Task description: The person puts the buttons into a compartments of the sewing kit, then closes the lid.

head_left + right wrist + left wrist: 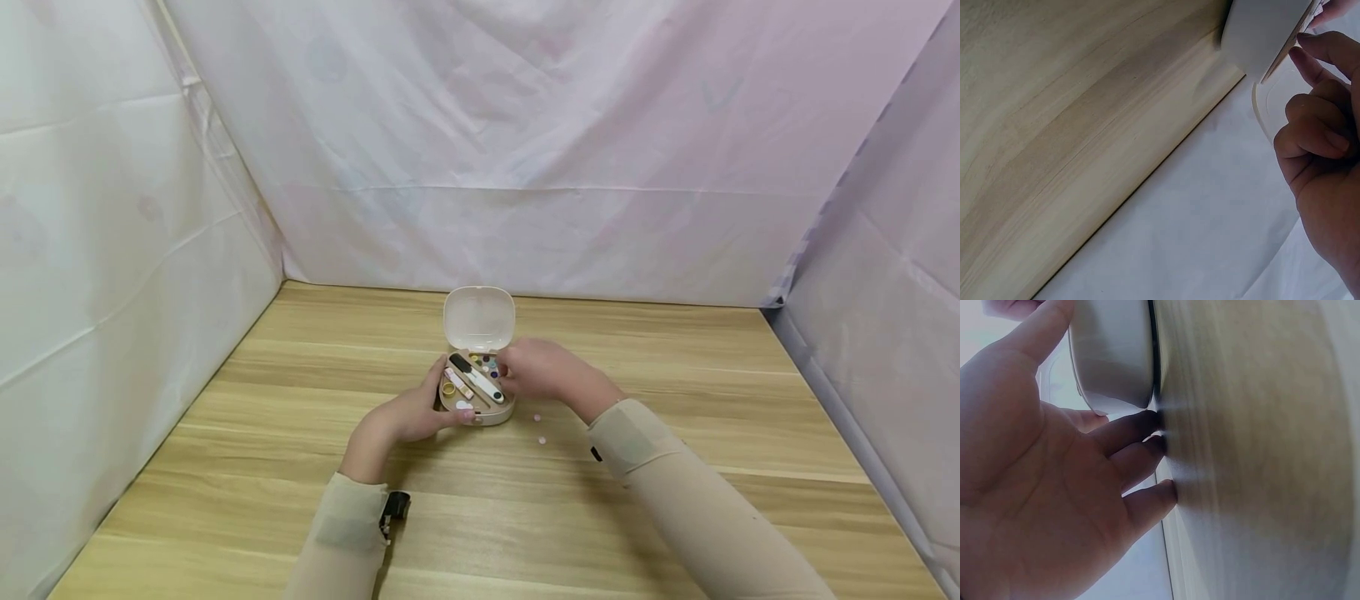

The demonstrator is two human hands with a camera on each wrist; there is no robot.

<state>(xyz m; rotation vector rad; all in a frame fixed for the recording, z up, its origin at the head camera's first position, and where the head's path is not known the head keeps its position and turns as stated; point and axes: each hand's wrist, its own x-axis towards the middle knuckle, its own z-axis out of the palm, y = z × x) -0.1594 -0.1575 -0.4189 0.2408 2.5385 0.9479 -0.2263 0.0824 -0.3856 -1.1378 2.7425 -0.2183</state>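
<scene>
A small white sewing kit box (491, 419) stands on the table with its lid (480, 319) raised at the back. Inside lie a slim black and white tool (487, 387), a pink-patterned strip (459, 383), a yellow ring (448, 388) and several coloured buttons (493, 374). My left hand (408, 414) holds the box's left side, thumb at the front; its lower fingers (1150, 503) reach the tabletop. Over the box's right rim is my right hand (543, 369), thumb and index tips at the button compartment, other fingers (1313, 128) curled. I cannot tell whether the tips hold a button.
Two small pale buttons (542, 440) lie on the wooden table (480, 517) to the right of the box. White cloth (525, 150) hangs behind the table and along both sides. A dark wrist device (396, 505) sits at my left cuff.
</scene>
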